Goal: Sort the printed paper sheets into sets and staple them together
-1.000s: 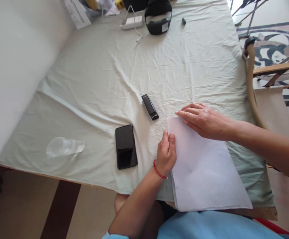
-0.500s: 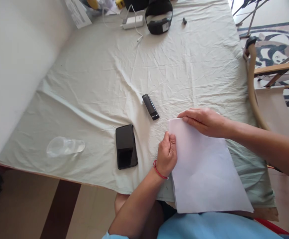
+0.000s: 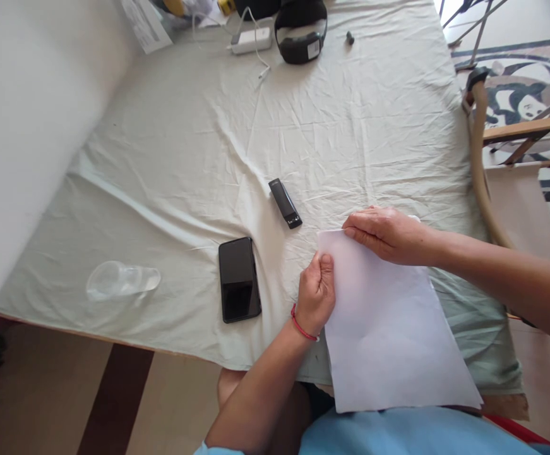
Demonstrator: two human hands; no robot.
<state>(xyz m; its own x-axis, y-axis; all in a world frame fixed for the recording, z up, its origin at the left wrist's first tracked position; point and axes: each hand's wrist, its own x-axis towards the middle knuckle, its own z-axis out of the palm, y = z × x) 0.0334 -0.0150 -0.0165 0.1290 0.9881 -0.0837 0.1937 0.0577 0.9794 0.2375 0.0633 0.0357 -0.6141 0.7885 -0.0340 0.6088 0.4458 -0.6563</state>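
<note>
White paper sheets (image 3: 393,341), stacked together, lie at the table's near edge and reach over it toward my body. My left hand (image 3: 316,289) grips their left edge close to the upper corner, thumb on top and fingers underneath. On the top edge, my right hand (image 3: 384,232) is closed round the paper, its fingertips near the upper left corner. A black stapler (image 3: 285,203) rests on the cloth just beyond my left hand. Left of that hand lies a black smartphone (image 3: 239,280), screen up.
A clear plastic cup (image 3: 123,280) lies on its side at the left of the cloth-covered table (image 3: 175,158). At the back are a white adapter with a cable (image 3: 252,40), a black headset (image 3: 302,47) and a small dark object (image 3: 350,38). A chair (image 3: 480,151) stands at the right.
My right hand has slid slightly to the right along the paper's top edge. The paper's upper left corner and my left hand have shifted a little left.
</note>
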